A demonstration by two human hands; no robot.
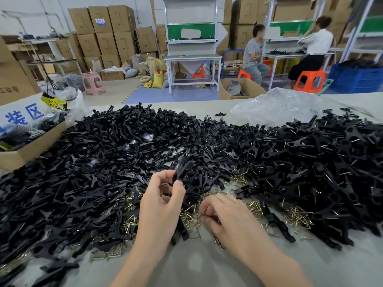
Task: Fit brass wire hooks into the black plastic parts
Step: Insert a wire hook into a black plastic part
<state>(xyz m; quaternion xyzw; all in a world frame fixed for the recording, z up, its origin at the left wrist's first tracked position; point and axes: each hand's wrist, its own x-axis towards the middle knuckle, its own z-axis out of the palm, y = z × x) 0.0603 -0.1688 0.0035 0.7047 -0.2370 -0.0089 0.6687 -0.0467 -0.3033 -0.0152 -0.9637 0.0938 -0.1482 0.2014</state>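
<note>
A wide heap of black plastic parts (128,154) covers the grey table (196,264). Loose brass wire hooks (189,214) lie scattered near the front, between and around my hands. My left hand (161,206) is raised above the heap and pinches one black plastic part (183,168) between thumb and fingertips. My right hand (223,214) rests low on the table, its curled fingers pinching at a brass wire hook (204,214) from the pile. To the right, the heaped parts (323,162) show wire hooks sticking out of them.
A cardboard box (27,148) with bagged items stands at the left table edge. A crumpled clear plastic bag (277,106) lies at the back right. Beyond the table are stacked cartons, workbenches, stools and two seated people (255,52).
</note>
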